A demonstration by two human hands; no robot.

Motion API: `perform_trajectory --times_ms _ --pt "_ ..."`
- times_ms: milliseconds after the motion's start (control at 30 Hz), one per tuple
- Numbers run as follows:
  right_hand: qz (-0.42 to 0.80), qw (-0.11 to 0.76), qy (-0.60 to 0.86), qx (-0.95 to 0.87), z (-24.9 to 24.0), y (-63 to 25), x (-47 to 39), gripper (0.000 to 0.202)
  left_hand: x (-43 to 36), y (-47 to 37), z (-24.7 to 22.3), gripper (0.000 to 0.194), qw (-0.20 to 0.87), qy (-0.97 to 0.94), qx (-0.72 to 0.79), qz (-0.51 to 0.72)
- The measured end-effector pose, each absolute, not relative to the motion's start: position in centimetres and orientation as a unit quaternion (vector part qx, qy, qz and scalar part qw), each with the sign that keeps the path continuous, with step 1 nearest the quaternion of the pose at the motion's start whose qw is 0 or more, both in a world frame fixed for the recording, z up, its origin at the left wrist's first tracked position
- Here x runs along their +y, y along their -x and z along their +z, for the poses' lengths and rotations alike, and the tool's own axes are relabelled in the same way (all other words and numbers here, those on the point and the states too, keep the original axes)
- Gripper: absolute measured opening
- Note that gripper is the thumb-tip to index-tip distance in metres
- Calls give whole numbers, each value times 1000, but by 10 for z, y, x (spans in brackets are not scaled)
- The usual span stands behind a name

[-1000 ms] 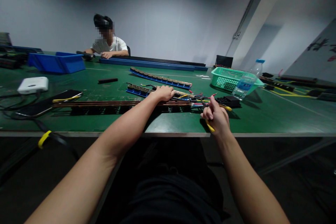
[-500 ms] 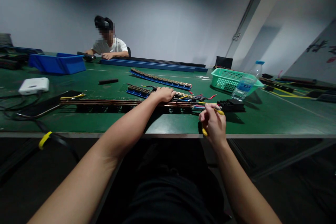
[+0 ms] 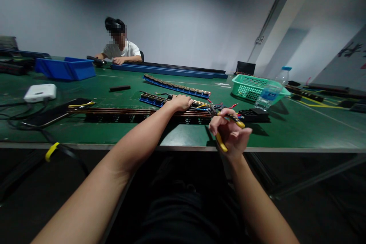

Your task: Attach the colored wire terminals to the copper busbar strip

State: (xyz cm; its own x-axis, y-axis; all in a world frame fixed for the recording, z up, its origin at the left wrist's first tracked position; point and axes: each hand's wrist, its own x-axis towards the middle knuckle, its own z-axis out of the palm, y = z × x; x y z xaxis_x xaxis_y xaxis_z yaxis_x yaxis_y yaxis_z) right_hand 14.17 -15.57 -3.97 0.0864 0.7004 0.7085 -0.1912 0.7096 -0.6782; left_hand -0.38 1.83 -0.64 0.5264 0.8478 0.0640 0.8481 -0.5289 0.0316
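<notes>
My left hand (image 3: 181, 103) rests on a long black strip with copper rods (image 3: 128, 112), near its right half; what its bent fingers hold is hidden. In my right hand (image 3: 230, 129) are yellow-handled pliers (image 3: 221, 142), their handles spread and their tip by the wires at the strip's right end. Red and blue wires (image 3: 228, 106) stick out there, beside a black end block (image 3: 255, 115). Behind my left hand lies a shorter blue-based strip (image 3: 151, 99), and farther back another blue strip with metal contacts (image 3: 177, 86).
A green basket (image 3: 248, 87) and a water bottle (image 3: 267, 97) stand at right. Left are a blue bin (image 3: 67, 69), white box (image 3: 40, 92), dark phone-like slab (image 3: 57, 114) and cables. A person (image 3: 121, 49) sits across the table, behind long blue rails (image 3: 168, 71).
My right hand has turned and its fingers have loosened, with the pliers' handles now wider apart and the pliers pointing more upward. My left hand keeps its place on the strips.
</notes>
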Motion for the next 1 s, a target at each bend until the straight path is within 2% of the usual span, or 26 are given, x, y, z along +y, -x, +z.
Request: perform_trajectory --times_ms 200,433,533,633,700,800,900,933,1000 --pt "461 699 193 -512 -28 -134 -141 39 19 4 -8 53 1 874 -485 -43" --pt "509 703 216 -448 -31 -129 -133 40 11 4 -4 49 6 871 -490 -39" --pt "476 713 254 -449 -38 -128 -132 42 8 4 -2 48 5 872 -487 -37" --pt "392 716 300 -493 -46 -127 -135 41 7 4 -1 48 4 870 -492 -36" --pt "321 687 345 -554 -50 -125 -138 40 8 3 -1 47 3 867 -498 -32" --pt "230 585 399 -667 -51 -122 -144 37 11 3 -1 47 5 867 -497 -28" --pt "199 501 398 -742 -51 -118 -147 34 13 2 -2 47 11 868 -497 -26" --pt "199 496 395 -747 -51 -117 -147 33 13 2 -2 47 13 868 -496 -25" --pt "213 540 390 -715 -52 -118 -146 30 13 2 -3 47 12 869 -494 -26"
